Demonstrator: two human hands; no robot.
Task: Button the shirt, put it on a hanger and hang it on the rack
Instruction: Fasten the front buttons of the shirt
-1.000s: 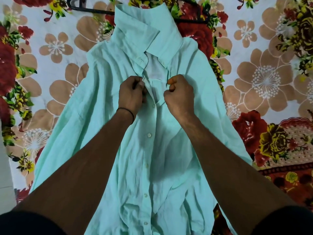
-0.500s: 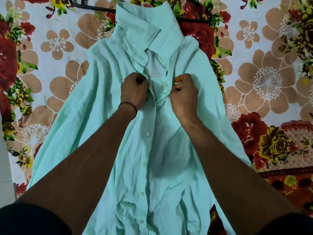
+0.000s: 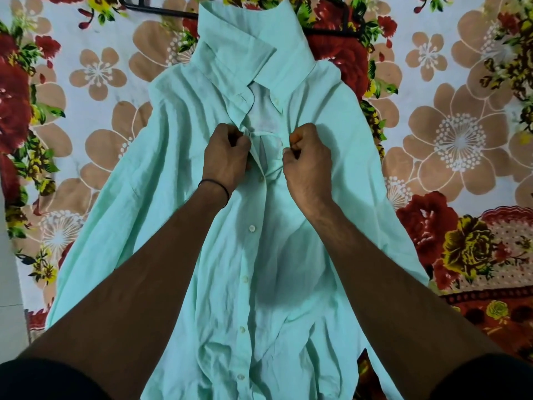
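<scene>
Pinches the open front edges of the shirt (image 3: 173, 174), left hand (image 3: 226, 157) and right hand (image 3: 308, 163) each curled tight on one, with the hanger (image 3: 161, 11) beyond the knuckles; risks a mismatched buttonhole if tugged unevenly.

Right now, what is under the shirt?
A floral sheet lies under the shirt; a black hanger pokes out either side of the collar, its middle covered.
</scene>
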